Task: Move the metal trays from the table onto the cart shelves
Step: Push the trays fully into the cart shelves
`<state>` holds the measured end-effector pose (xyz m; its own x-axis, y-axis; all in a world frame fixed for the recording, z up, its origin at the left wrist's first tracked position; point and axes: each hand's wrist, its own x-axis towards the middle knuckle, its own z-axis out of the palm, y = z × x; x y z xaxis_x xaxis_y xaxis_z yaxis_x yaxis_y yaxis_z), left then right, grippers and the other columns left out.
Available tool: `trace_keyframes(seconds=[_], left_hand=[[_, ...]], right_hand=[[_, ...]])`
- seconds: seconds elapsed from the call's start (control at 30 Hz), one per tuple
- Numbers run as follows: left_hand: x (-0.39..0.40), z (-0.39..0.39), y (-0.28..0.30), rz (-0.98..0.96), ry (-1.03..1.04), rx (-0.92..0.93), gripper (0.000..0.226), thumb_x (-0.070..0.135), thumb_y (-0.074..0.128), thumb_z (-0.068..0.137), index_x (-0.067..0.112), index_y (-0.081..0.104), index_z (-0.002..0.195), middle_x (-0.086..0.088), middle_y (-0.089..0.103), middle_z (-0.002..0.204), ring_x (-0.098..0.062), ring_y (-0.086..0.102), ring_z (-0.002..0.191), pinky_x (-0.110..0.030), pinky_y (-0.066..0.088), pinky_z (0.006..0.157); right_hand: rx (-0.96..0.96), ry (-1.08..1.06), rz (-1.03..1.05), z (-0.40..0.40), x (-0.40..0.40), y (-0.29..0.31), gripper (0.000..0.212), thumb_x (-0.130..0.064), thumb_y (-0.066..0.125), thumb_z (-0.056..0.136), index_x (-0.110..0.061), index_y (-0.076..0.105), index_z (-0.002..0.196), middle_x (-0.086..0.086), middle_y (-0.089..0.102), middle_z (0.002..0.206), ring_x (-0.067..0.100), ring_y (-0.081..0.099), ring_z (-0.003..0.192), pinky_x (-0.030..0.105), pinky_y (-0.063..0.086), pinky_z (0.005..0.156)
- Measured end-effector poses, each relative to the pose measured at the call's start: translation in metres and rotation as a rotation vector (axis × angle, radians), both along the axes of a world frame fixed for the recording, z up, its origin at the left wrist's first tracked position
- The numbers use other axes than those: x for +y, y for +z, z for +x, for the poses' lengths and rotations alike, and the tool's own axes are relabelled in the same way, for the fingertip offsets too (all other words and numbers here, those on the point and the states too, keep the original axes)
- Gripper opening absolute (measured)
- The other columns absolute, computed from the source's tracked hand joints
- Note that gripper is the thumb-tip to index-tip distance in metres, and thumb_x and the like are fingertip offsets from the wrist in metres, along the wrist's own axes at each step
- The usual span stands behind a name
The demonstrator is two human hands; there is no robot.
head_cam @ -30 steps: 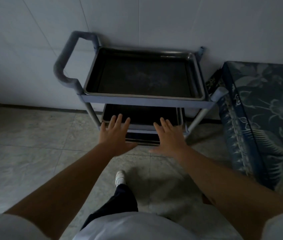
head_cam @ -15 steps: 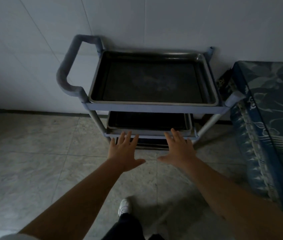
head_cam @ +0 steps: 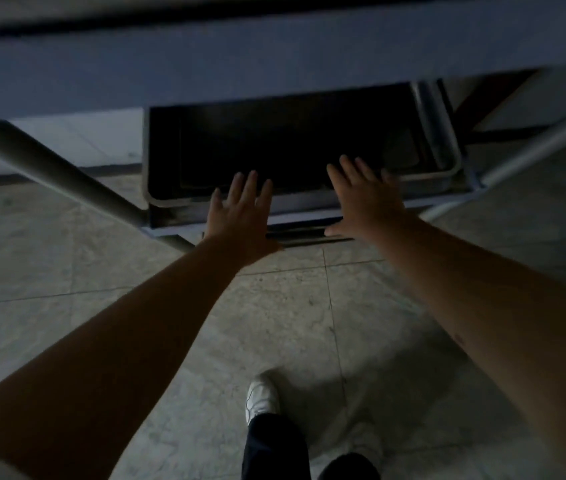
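I saw both hands spread flat, fingers splayed, gripping nothing. The left hand [head_cam: 240, 213] lay over the front rim of the metal tray [head_cam: 441, 176] on the cart's middle shelf [head_cam: 309, 218]; the right hand [head_cam: 366, 199] reached over the same rim further along. That tray looked dark inside, and I could not tell whether it held anything. The cart's blurred top shelf edge [head_cam: 274, 57] crossed above. Below, a white shoe [head_cam: 262, 398] stood on the tiled floor [head_cam: 49, 258].
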<state>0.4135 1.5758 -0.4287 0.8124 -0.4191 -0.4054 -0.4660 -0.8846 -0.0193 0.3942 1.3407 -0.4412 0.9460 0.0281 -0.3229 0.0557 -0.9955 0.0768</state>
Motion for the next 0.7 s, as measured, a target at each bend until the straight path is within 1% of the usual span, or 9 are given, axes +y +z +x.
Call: trace_keyframes(seconds=[0.07, 0.1, 0.17, 0.23, 0.3, 0.4, 0.47, 0.53, 0.7], left_hand=[[-0.002, 0.012, -0.023, -0.018, -0.05, 0.003, 0.117, 0.069, 0.065, 0.08, 0.021, -0.008, 0.159, -0.009, -0.002, 0.169, -0.033, 0.001, 0.153, -0.06, 0.009, 0.119], [-0.003, 0.017, -0.031, -0.036, -0.071, -0.025, 0.114, 0.065, 0.066, 0.081, 0.02, -0.004, 0.159, -0.009, 0.01, 0.167, -0.034, 0.012, 0.152, -0.06, 0.013, 0.119], [-0.006, 0.024, -0.044, -0.087, -0.088, -0.12, 0.1, 0.057, 0.07, 0.082, 0.019, 0.015, 0.157, -0.012, 0.04, 0.153, -0.036, 0.039, 0.138, -0.058, 0.025, 0.115], [-0.007, 0.029, -0.052, -0.136, -0.081, -0.182, 0.08, 0.05, 0.071, 0.083, 0.019, 0.033, 0.147, -0.012, 0.055, 0.136, -0.037, 0.053, 0.122, -0.053, 0.038, 0.103], [-0.008, 0.032, -0.056, -0.163, -0.064, -0.21, 0.07, 0.047, 0.071, 0.084, 0.02, 0.039, 0.14, -0.013, 0.059, 0.128, -0.038, 0.056, 0.115, -0.049, 0.042, 0.094], [-0.007, 0.024, -0.055, -0.174, -0.059, -0.245, 0.057, 0.043, 0.07, 0.086, 0.021, 0.045, 0.132, -0.012, 0.061, 0.12, -0.037, 0.058, 0.109, -0.047, 0.044, 0.089], [-0.009, 0.015, -0.056, -0.172, -0.082, -0.285, 0.041, 0.032, 0.07, 0.089, 0.021, 0.049, 0.122, -0.01, 0.063, 0.111, -0.035, 0.061, 0.101, -0.044, 0.045, 0.082], [-0.011, 0.008, -0.058, -0.157, -0.096, -0.308, 0.034, 0.02, 0.07, 0.089, 0.02, 0.05, 0.117, -0.009, 0.063, 0.105, -0.034, 0.062, 0.096, -0.041, 0.045, 0.077], [-0.008, 0.005, -0.062, -0.212, -0.094, -0.371, 0.023, 0.015, 0.067, 0.091, 0.016, 0.055, 0.11, -0.011, 0.065, 0.095, -0.033, 0.064, 0.086, -0.038, 0.044, 0.071]], right_hand=[[0.026, 0.02, 0.004, 0.012, -0.001, -0.02, 0.12, -0.072, 0.071, 0.06, -0.022, 0.009, 0.15, 0.006, 0.016, 0.16, 0.029, 0.014, 0.145, 0.054, 0.022, 0.109], [0.015, 0.041, 0.004, 0.017, -0.001, -0.027, 0.114, -0.069, 0.072, 0.061, -0.02, 0.015, 0.148, 0.009, 0.027, 0.155, 0.031, 0.023, 0.142, 0.053, 0.026, 0.108], [-0.061, 0.068, 0.003, 0.022, 0.001, -0.035, 0.093, -0.06, 0.076, 0.064, -0.02, 0.033, 0.136, 0.011, 0.05, 0.135, 0.033, 0.045, 0.124, 0.049, 0.036, 0.1], [-0.162, 0.076, 0.0, 0.021, 0.003, -0.04, 0.07, -0.051, 0.078, 0.065, -0.019, 0.044, 0.118, 0.01, 0.06, 0.114, 0.034, 0.055, 0.104, 0.046, 0.041, 0.087], [-0.225, 0.081, -0.003, 0.019, 0.005, -0.042, 0.063, -0.046, 0.08, 0.064, -0.016, 0.048, 0.11, 0.011, 0.061, 0.105, 0.034, 0.057, 0.096, 0.044, 0.041, 0.081], [-0.271, 0.081, 0.003, 0.012, 0.008, -0.042, 0.054, -0.041, 0.081, 0.066, -0.014, 0.051, 0.103, 0.012, 0.062, 0.1, 0.035, 0.058, 0.091, 0.043, 0.042, 0.077], [-0.3, 0.079, -0.007, 0.004, 0.011, -0.046, 0.042, -0.037, 0.077, 0.072, -0.013, 0.053, 0.097, 0.012, 0.062, 0.095, 0.035, 0.058, 0.088, 0.042, 0.044, 0.072], [-0.34, 0.064, -0.026, -0.004, 0.014, -0.051, 0.033, -0.032, 0.075, 0.075, -0.012, 0.054, 0.09, 0.012, 0.062, 0.087, 0.034, 0.058, 0.081, 0.039, 0.043, 0.066], [-0.41, 0.059, -0.031, -0.01, 0.015, -0.055, 0.03, -0.031, 0.075, 0.075, -0.011, 0.057, 0.087, 0.012, 0.063, 0.08, 0.033, 0.059, 0.073, 0.034, 0.034, 0.059]])
